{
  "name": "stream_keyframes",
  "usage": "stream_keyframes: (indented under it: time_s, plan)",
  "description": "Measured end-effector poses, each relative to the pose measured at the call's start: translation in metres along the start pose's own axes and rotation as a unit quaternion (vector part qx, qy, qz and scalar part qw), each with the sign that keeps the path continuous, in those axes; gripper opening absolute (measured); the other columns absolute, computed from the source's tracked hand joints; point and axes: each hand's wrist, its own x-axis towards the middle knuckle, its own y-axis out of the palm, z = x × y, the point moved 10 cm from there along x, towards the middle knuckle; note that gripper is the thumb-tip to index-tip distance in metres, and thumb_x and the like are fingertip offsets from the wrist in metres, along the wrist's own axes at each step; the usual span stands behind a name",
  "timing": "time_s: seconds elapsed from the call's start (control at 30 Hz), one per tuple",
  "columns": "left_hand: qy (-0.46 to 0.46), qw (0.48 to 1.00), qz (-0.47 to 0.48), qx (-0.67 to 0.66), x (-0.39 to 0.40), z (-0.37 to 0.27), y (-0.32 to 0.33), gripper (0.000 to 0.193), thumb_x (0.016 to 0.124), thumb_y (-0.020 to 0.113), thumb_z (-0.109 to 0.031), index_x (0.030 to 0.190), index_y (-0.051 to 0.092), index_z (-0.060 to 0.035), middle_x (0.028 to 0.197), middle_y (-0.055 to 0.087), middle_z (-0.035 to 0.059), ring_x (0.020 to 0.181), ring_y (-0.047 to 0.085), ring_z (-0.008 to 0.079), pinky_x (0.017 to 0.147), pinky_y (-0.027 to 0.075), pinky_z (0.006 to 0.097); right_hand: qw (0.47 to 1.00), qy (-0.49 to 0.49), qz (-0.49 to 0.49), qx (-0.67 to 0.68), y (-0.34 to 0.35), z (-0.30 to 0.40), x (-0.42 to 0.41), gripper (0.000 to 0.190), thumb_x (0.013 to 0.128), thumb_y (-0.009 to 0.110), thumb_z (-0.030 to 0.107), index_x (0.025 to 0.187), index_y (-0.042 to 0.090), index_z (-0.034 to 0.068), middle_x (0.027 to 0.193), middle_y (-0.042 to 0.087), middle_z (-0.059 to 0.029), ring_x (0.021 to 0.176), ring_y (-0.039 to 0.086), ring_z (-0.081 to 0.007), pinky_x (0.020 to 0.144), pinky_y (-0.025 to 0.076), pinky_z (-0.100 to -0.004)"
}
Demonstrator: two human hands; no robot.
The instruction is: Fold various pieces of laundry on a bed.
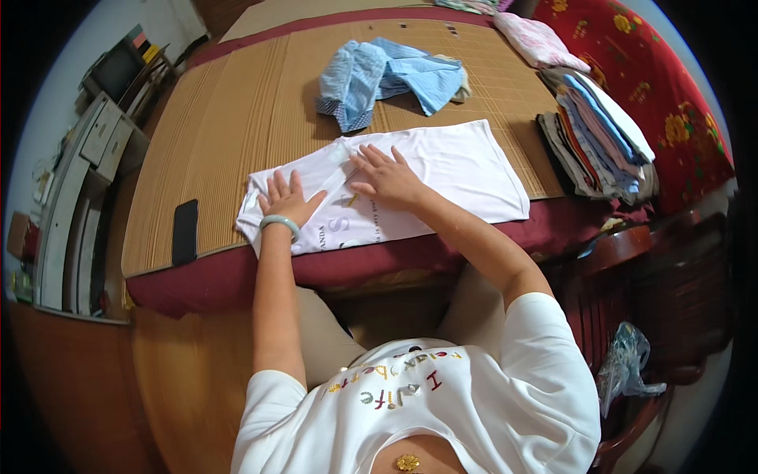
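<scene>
A white printed T-shirt (456,172) lies spread flat, apparently folded lengthwise, on the woven mat (219,136) of a bed, at its near edge. My left hand (290,198), with a pale green bangle (279,220) at the wrist, rests palm down on the shirt's left part, fingers apart. Near the middle of the shirt my right hand (388,178) lies flat, fingers spread, partly covering the print. Neither hand grips the fabric. Beyond the shirt is a crumpled light blue garment (355,77), with a beige cloth (465,89) partly under its right side.
A stack of folded clothes (601,136) stands at the right, with a pink-and-white folded cloth (539,41) behind it. A black phone (185,231) lies at the left near edge. A wooden chair (622,243) bearing a clear plastic bag (628,367) is at the lower right.
</scene>
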Motion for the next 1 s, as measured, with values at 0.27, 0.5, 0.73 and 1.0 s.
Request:
stream_keyframes:
  time_s: [0.27, 0.5, 0.73, 1.0]
  plan:
    - [-0.010, 1.000, 0.013, 0.010, -0.004, 0.007, 0.000, 0.098, 0.088, 0.040, -0.073, 0.158, 0.007, -0.0138, 0.164, -0.006, 0.0183, 0.151, -0.006, 0.0350, 0.118, -0.002, 0.0557, 0.980, 0.191, 0.036, -0.033, -0.032, -0.153, -0.067, 0.063, 0.099, 0.039, 0.051, 0.150, 0.038, 0.013, 0.158, 0.030, -0.0134, 0.147, 0.026, -0.0270, 0.118, 0.017, -0.0528]
    - [-0.001, 1.000, 0.012, 0.013, 0.002, -0.006, 0.002, 0.097, 0.088, 0.040, -0.073, 0.158, 0.007, -0.0144, 0.164, -0.007, 0.0178, 0.151, -0.006, 0.0348, 0.118, -0.001, 0.0564, 0.940, 0.330, 0.030, -0.084, -0.059, -0.260, -0.127, 0.068, 0.097, 0.037, 0.057, 0.152, 0.035, 0.017, 0.159, 0.029, -0.0104, 0.148, 0.024, -0.0241, 0.118, 0.015, -0.0559]
    - [0.000, 1.000, 0.012, 0.015, 0.002, -0.006, 0.000, 0.098, 0.088, 0.042, -0.072, 0.158, 0.008, -0.0134, 0.164, -0.004, 0.0186, 0.151, -0.005, 0.0349, 0.118, -0.001, 0.0567, 0.984, 0.171, 0.002, -0.052, -0.050, -0.163, -0.107, 0.063, 0.097, 0.045, 0.054, 0.148, 0.042, 0.018, 0.155, 0.035, -0.0127, 0.145, 0.030, -0.0281, 0.115, 0.019, -0.0605]
    - [0.006, 1.000, -0.012, 0.003, 0.002, 0.000, -0.001, 0.097, 0.088, 0.042, -0.072, 0.158, 0.010, -0.0128, 0.163, -0.002, 0.0199, 0.152, -0.003, 0.0351, 0.118, -0.001, 0.0567, 0.978, 0.202, 0.021, -0.042, -0.072, -0.177, -0.171, 0.062, 0.097, 0.046, 0.051, 0.148, 0.042, 0.016, 0.156, 0.034, -0.0130, 0.146, 0.027, -0.0259, 0.119, 0.018, -0.0509]
